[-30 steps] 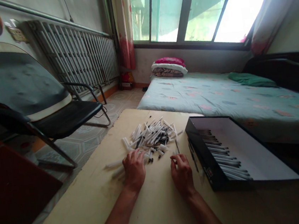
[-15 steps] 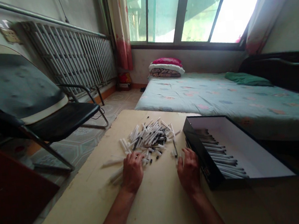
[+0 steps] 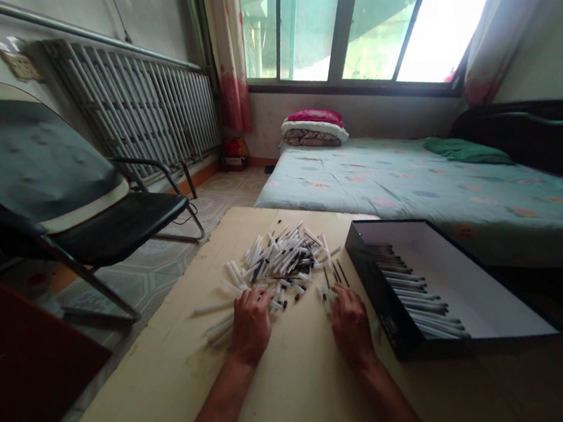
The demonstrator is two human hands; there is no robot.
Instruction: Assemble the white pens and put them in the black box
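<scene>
A few pens (image 3: 334, 282) are being pinched by the right hand (image 3: 351, 328), just beside the open black box (image 3: 387, 307) holding rows of pens (image 3: 410, 285). The left hand (image 3: 252, 326) is being held curled against the loose pen pile (image 3: 282, 264) on the counter (image 3: 178, 376), its grip not being discernible.

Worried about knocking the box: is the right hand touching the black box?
Apart: the head view shows bare tabletop between the right hand and the wall of the black box.
</scene>
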